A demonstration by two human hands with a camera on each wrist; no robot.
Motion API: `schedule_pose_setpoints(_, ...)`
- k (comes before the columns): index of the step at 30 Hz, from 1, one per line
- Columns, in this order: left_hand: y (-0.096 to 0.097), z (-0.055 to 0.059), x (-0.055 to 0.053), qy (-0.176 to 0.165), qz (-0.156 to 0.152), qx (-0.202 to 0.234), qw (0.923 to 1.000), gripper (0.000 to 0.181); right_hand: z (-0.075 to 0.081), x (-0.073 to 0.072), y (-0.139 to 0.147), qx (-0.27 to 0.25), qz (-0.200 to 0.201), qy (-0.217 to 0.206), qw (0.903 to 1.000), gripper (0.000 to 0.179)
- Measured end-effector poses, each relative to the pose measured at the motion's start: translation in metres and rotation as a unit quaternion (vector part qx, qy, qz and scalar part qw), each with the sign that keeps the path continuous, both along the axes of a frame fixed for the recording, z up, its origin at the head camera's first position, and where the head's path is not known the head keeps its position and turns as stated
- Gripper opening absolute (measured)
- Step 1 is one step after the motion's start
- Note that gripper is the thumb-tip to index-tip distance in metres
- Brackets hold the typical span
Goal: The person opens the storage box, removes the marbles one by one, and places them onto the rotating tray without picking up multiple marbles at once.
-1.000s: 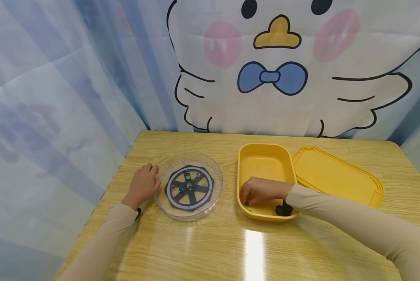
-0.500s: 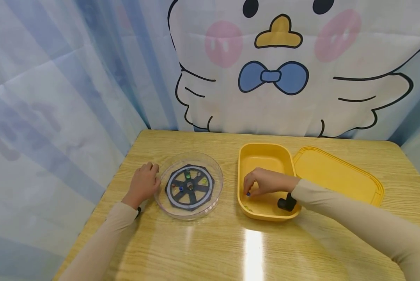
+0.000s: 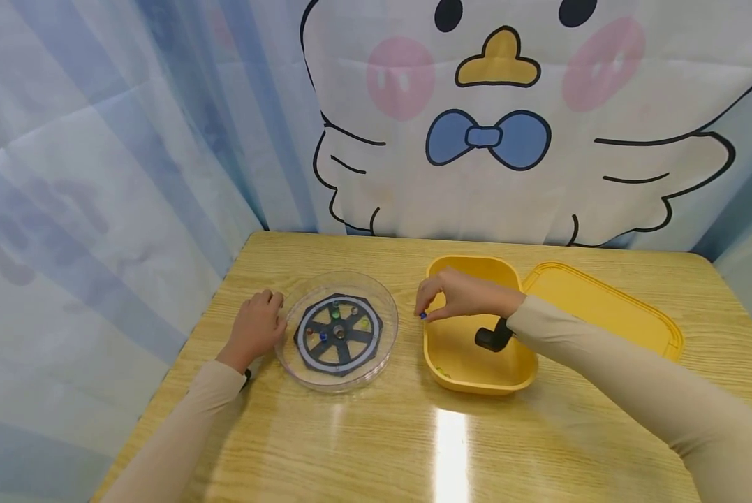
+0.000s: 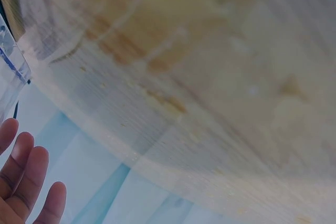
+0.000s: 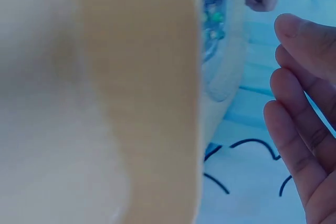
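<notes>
A small blue marble (image 3: 423, 316) is pinched between the thumb and fingertips of my right hand (image 3: 454, 293), over the left rim of the yellow box (image 3: 482, 367). My left hand (image 3: 257, 327) rests at the left side of a clear round dish (image 3: 389, 342), its fingers loosely extended at the rim. Inside the dish lies a dark spoked wheel shape (image 3: 344, 354) with a pale ring. Several small coloured marbles sit on it, among them a green marble (image 3: 335, 314) and a blue one. In the right wrist view the pinched marble is hidden behind the fingers (image 5: 294, 111).
A small yellowish piece (image 3: 441, 372) lies in the box's near left corner. The yellow lid (image 3: 602, 314) lies flat to the right, against the box. The wooden table (image 3: 325, 447) meets curtains (image 3: 130, 209) at the left and back.
My right hand has picked the blue marble from the box floor, lifted it and carried it left to the box rim. My left hand and the dish have stayed put.
</notes>
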State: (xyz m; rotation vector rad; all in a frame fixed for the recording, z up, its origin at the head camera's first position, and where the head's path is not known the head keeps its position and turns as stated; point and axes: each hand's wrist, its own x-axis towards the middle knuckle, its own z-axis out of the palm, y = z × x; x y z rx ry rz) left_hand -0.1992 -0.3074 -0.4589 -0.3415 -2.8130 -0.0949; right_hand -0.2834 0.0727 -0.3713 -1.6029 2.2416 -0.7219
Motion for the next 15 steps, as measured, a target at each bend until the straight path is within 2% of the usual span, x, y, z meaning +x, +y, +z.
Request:
schedule_pose_setpoints(9,-0.001,0.002,0.001,-0.003,0.001,-0.003,1.0000,0.010,0.011,-0.009,-0.054,0.011,-0.006,-0.006,0.9999,0.014)
schedule_pose_setpoints(15,0.000,0.001,0.000,-0.003,0.003,-0.002,1.0000,0.010,-0.001,-0.016,-0.086,0.019,-0.025,-0.040,0.9987,0.014)
